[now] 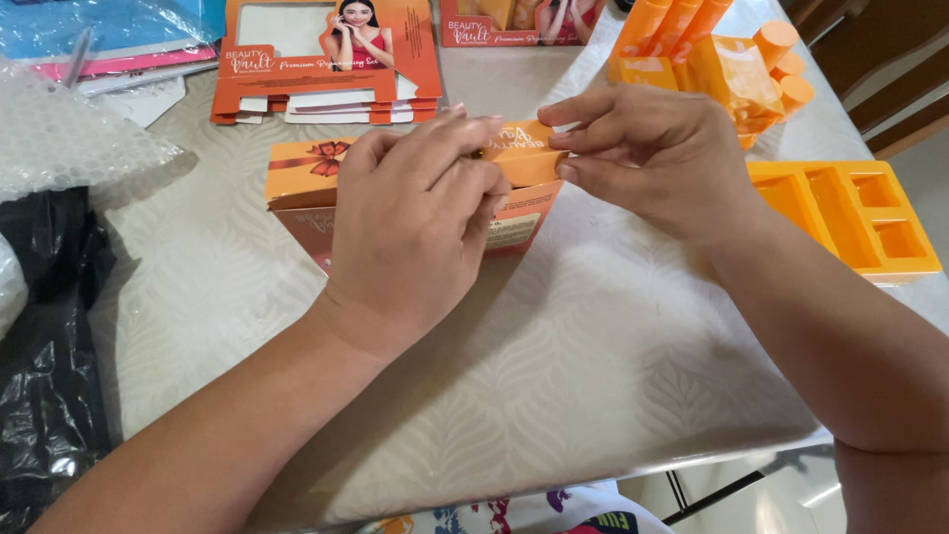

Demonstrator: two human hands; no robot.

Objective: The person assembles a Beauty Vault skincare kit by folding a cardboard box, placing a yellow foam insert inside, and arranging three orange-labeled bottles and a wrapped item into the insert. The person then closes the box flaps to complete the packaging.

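Both of my hands are closed on the same orange carton (306, 170), which sits on the table (554, 366) a little above the middle of my view. My left hand (410, 232) lies over the front of it, fingers curled down across its top edge, covering most of the middle of the carton. My right hand (647, 158), at about 2 o'clock from the left one, pinches the carton's right end between thumb and fingertips. The two hands are close together, almost touching at the fingertips, with the carton's top flap showing between them. A red ribbon bow printed on the carton's left part shows at 10 o'clock from my left hand.

At 12 o'clock, further back on the table, lies a stack of flattened orange cartons (326, 74). At 3 o'clock from my right hand rests an orange moulded tray (850, 213) with several empty compartments, and at 1 o'clock stands a group of orange tubes and bottles (717, 54). Far out at 9 o'clock there is a sheet of bubble wrap (69, 133), with a black plastic bag (44, 336) below it at the table's left edge. The table wears a pale cloth with a leaf pattern.
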